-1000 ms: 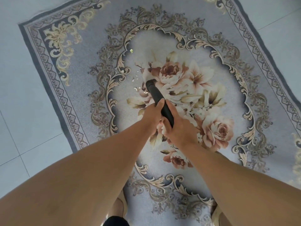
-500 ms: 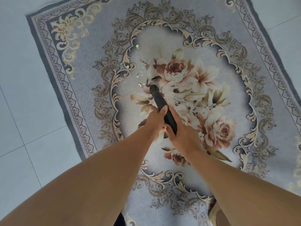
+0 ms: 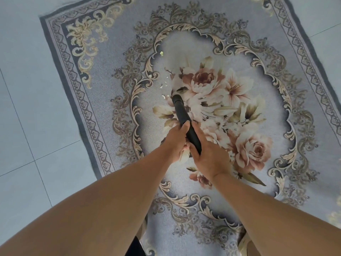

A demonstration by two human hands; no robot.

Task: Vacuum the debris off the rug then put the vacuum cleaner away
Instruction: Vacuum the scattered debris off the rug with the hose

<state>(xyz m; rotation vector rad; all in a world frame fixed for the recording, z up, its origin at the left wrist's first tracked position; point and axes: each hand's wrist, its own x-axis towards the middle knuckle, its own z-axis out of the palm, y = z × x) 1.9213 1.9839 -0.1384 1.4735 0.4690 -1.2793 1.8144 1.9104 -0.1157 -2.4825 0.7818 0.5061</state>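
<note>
Gripping the black vacuum nozzle (image 3: 181,113) with left hand (image 3: 174,143) and right hand (image 3: 210,159) both curled round it, aiming at pale debris (image 3: 163,97) mid-rug (image 3: 110,108), risking missing the far fleck (image 3: 161,53) if sweeping short.

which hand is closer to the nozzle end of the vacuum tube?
Left. The left hand grips the black vacuum tube further forward, its thumb just short of the nozzle end. The right hand grips behind it, further from the nozzle.
</note>
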